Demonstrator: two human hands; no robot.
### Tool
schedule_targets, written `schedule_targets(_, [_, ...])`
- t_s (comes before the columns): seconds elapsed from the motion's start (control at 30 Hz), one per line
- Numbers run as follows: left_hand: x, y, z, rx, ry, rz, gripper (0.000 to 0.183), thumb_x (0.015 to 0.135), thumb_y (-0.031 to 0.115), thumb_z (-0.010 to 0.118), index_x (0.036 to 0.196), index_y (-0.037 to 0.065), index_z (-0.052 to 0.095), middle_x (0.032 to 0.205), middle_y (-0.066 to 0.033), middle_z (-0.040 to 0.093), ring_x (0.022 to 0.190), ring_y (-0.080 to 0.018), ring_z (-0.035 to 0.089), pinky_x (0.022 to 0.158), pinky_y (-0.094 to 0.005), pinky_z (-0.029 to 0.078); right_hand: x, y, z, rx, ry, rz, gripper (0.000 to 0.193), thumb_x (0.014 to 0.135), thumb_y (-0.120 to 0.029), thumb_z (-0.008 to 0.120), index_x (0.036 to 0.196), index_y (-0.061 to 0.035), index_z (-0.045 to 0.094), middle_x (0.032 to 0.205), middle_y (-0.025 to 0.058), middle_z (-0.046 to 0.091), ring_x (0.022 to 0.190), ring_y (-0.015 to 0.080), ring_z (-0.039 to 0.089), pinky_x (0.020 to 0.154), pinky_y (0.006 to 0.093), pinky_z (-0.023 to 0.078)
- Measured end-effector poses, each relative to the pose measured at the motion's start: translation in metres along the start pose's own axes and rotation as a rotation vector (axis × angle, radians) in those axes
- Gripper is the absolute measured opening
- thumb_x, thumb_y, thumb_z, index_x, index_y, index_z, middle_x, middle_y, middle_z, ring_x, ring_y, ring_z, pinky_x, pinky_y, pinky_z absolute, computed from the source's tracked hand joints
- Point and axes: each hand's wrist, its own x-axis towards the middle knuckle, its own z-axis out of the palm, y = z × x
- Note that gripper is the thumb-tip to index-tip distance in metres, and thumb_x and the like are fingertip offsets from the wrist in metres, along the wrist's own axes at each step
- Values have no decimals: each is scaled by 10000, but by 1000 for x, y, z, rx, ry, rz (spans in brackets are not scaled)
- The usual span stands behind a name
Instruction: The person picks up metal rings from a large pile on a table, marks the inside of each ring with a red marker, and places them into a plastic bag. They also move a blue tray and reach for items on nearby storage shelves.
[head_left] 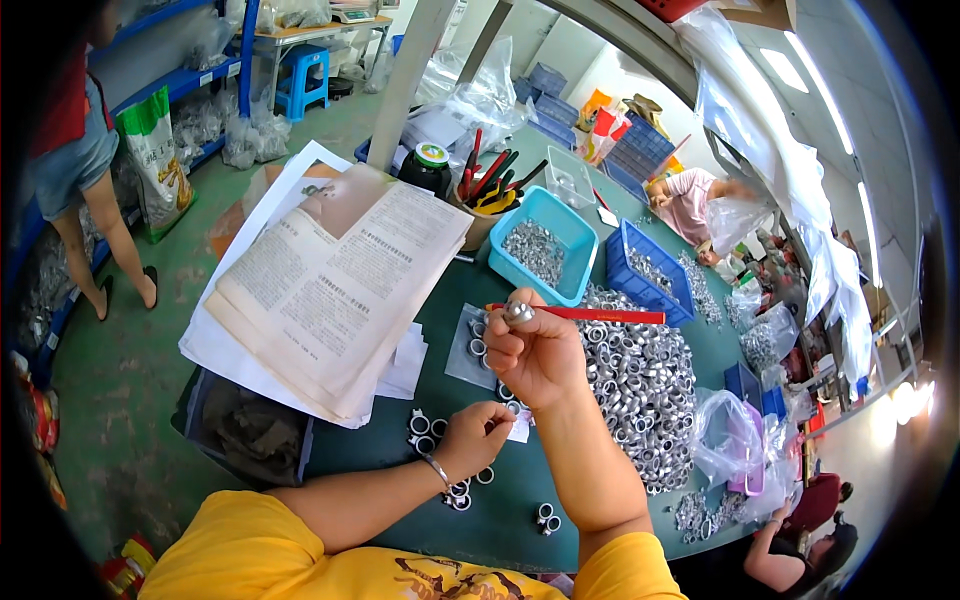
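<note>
My right hand [545,350] is raised over the table, closed on a small, shiny silver metal ring [518,313] at the fingertips. A red pencil [610,315] runs crosswise through the same grip. Lower and to the left, my left hand [478,440] is pinched at the edge of a small white paper slip [520,427]. Several loose metal rings [425,430] lie around the left hand, and two more rings [547,518] sit near the front edge. To the right of my right forearm spreads a large heap of metal rings [640,400].
Stacked printed sheets [320,270] cover the table's left. Behind are a tool cup [485,205], a dark jar [427,170], a turquoise basin [497,250] and a blue basket [625,270] of metal parts. A dark bin [205,440] stands lower left. Other people are at the right and far left.
</note>
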Motion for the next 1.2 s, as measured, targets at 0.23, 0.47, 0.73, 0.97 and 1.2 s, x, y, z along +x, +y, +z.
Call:
schedule_targets(0.23, [1, -2, 0, -5, -6, 4, 65, 799, 70, 570, 831, 14, 578, 675, -26, 591, 570, -80, 561, 544, -212, 460, -2, 2, -3, -33, -136, -16, 79, 769, 11, 534, 757, -51, 486, 767, 170, 569, 556, 181, 516, 483, 280, 448])
schedule_targets(0.47, [0, -2, 0, 8, -4, 0, 52, 793, 60, 574, 821, 16, 574, 666, -23, 585, 562, -81, 555, 543, -214, 458, -2, 5, -13, -17, -203, 0, 97, 754, 29, 549, 757, -43, 485, 783, 183, 573, 556, 190, 534, 468, 303, 479])
schedule_targets(0.73, [0, 1, 0, 1, -1, -21, 47, 793, 59, 580, 798, 16, 564, 655, -22, 580, 552, -83, 552, 531, -216, 451, -2, 7, -20, 20, -183, 6, 84, 752, 25, 538, 756, -42, 487, 764, 186, 571, 513, 198, 503, 461, 305, 478])
schedule_targets(0.97, [0, 7, -1, 19, 5, -35, 58, 793, 66, 586, 793, 13, 563, 654, -27, 580, 548, -91, 557, 525, -222, 452, -3, 8, -24, 24, -98, 3, 75, 757, 11, 536, 757, -51, 494, 761, 178, 579, 504, 199, 496, 455, 299, 443])
schedule_targets(1.2, [0, 7, -1, 24, 3, -38, 62, 795, 69, 585, 794, 11, 563, 663, -31, 583, 547, -94, 560, 528, -225, 456, -3, 9, -28, -10, -38, 0, 79, 756, 11, 536, 740, -54, 493, 728, 167, 582, 500, 193, 498, 451, 301, 442])
